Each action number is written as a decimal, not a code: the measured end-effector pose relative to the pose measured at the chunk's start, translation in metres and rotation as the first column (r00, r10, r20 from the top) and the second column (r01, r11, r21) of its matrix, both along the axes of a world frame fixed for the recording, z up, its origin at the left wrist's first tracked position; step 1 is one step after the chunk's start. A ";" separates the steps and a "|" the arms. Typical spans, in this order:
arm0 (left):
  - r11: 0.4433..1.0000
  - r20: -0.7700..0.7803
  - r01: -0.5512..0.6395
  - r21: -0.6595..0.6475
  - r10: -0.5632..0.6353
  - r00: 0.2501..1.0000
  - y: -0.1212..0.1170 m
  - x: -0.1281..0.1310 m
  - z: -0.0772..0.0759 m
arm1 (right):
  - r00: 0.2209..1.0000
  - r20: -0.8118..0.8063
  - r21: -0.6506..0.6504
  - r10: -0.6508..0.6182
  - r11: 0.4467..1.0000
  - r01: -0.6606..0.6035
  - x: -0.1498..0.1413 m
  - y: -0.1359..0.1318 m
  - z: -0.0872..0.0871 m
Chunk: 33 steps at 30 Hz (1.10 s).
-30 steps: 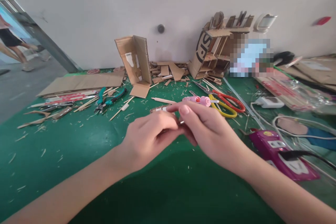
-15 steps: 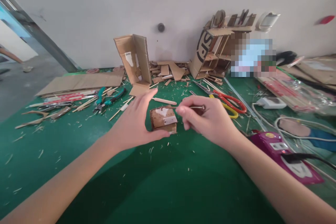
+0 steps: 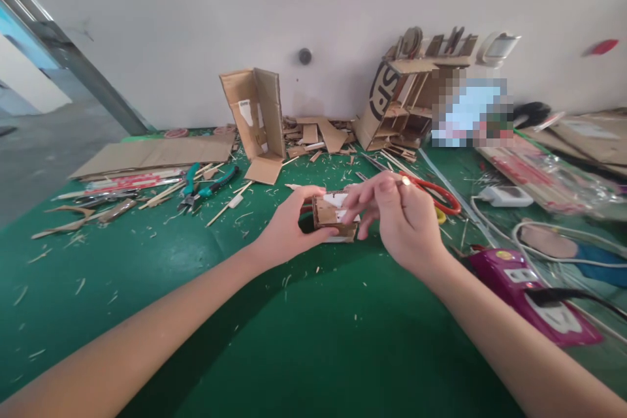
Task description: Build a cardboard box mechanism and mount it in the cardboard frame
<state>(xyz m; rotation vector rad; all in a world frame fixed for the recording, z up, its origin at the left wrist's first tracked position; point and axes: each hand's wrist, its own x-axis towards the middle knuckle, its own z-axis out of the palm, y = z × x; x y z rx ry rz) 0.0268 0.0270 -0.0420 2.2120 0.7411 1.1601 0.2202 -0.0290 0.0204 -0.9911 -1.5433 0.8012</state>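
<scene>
A small brown cardboard box (image 3: 324, 214) with white patches sits on the green table in front of me. My left hand (image 3: 289, 225) grips its left end, thumb along the front edge and fingers at the back. Over the box's right end is my right hand (image 3: 404, 219), its outer fingers partly covering the top; I cannot tell whether they touch it. Pinched between thumb and forefinger is a thin stick with a shiny round end (image 3: 405, 180); the rest of it is hidden by the hand.
Behind the box stands a folded cardboard piece (image 3: 267, 108), with a cardboard shelf (image 3: 377, 108) further right. Green-handled pliers (image 3: 206, 184) lie left among thin sticks. Red-handled scissors (image 3: 443, 192) are behind my right hand. A purple power strip (image 3: 526, 294) and white cables are at right.
My hands were together, then parted, showing the stick in my right hand and the box. My left hand has closed on the box, which has shifted right. A passer-by has left the doorway.
</scene>
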 end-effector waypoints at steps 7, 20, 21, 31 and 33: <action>0.989 -0.126 0.086 0.122 -0.071 0.990 -0.006 -0.002 0.010 | 0.985 -0.165 -0.016 -0.056 0.998 0.055 -0.009 0.007 -0.008; 0.987 -0.143 0.103 0.127 -0.085 0.986 -0.004 -0.002 0.008 | 0.998 -0.054 -0.012 -0.026 1.000 0.025 -0.008 0.009 -0.010; 0.986 -0.138 0.105 0.130 -0.087 0.987 -0.004 -0.002 0.008 | 0.999 -0.050 -0.023 -0.019 1.000 0.018 -0.008 0.010 -0.009; 0.971 -0.135 0.127 0.204 -0.101 0.986 -0.004 -0.002 0.005 | 0.997 -0.060 -0.035 -0.044 0.998 0.042 -0.008 0.011 -0.011; 0.973 -0.141 0.120 0.195 -0.093 0.986 -0.003 -0.002 0.005 | 0.997 0.004 0.012 -0.079 0.997 0.079 -0.009 0.009 -0.011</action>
